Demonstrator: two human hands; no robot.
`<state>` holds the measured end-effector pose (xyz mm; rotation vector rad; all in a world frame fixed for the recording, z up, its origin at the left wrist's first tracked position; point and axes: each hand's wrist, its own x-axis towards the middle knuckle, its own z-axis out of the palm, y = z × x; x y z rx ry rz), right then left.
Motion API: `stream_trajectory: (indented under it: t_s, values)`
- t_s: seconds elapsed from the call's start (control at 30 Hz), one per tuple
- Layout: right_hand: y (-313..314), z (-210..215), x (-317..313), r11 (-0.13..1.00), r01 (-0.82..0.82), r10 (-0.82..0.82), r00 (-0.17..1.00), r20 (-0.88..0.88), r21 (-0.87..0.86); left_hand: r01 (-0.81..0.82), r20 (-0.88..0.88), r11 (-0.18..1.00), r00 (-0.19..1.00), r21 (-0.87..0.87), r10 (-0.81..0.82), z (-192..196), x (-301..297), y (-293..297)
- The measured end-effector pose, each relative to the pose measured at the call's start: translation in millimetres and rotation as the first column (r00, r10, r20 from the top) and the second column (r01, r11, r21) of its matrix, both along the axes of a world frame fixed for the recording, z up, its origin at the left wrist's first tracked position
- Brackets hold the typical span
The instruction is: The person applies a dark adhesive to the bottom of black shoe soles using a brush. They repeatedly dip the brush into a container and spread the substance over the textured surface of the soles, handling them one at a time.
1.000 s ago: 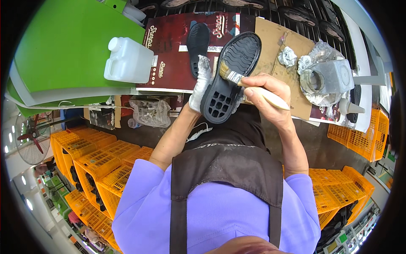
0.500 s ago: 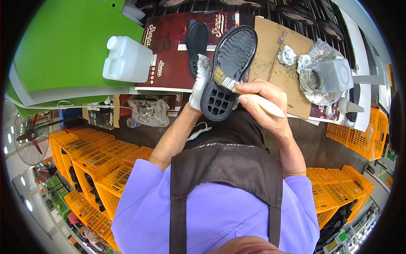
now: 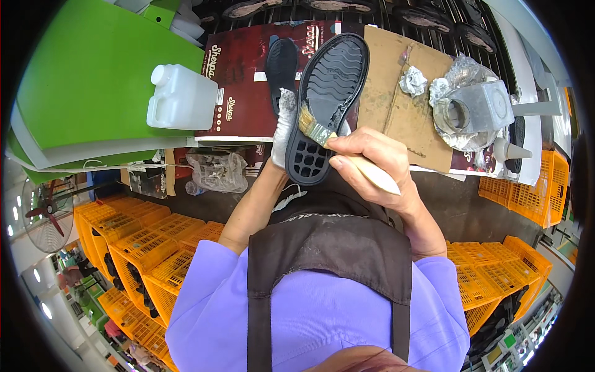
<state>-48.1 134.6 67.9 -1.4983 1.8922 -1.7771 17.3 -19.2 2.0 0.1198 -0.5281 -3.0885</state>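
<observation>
My left hand [image 3: 282, 133], in a white glove with a smudged thumb, grips a black shoe sole [image 3: 335, 74] from its left side. Most of its fingers are hidden behind the sole. The hollow side faces up, with wavy ridges at the wide end and square cells at the heel near me. My right hand [image 3: 379, 155] is bare and closed on a paintbrush [image 3: 321, 133] with a pale handle. Its bristles touch the sole near the left edge, just above the cells. Another black sole [image 3: 282, 65] lies just beyond my left thumb.
Dark red cardboard [image 3: 238, 68] and brown cardboard [image 3: 390, 105] cover the bench. At left stands a white plastic jug [image 3: 183, 99]; at right, a clear wide-mouthed container [image 3: 480, 108] with crumpled wrap beside it. Black shoes lie on a far rack. Orange crates [image 3: 149, 239] stand on both sides.
The sole and the brush have shifted a little left and toward me in the picture. The bristles stay near the sole's left edge, and both hands keep their grip.
</observation>
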Motion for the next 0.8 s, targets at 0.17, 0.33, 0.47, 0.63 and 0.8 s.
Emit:
stream_trajectory:
  t_s: [0.17, 0.33, 0.47, 0.63, 0.8]
  values:
    - [-1, -1, -9, 0.998, 0.021, -0.024, 0.998, 0.066, 0.052, 0.004, 0.143, 0.998, 0.990, 0.063, -0.013, 9, -7, -1]
    - [-1, -1, -11, 0.992, 0.041, -0.068, 0.971, 0.230, 0.121, 0.091, 0.062, 0.990, 0.993, 0.105, -0.098, -1, -8, -3]
    - [-1, 1, -9, 0.988, 0.030, -0.070, 0.960, 0.271, 0.149, 0.016, 0.049, 0.997, 0.999, 0.076, -0.020, 3, -11, 1]
    - [0, 5, -5, 0.988, -0.010, -0.039, 0.952, 0.304, 0.157, 0.076, -0.174, 0.972, 0.984, 0.224, -0.037, -1, -13, -2]
    - [1, 9, -1, 0.990, -0.041, 0.016, 0.984, 0.177, 0.137, 0.026, -0.178, 0.986, 0.984, 0.164, 0.004, 0, -10, -1]
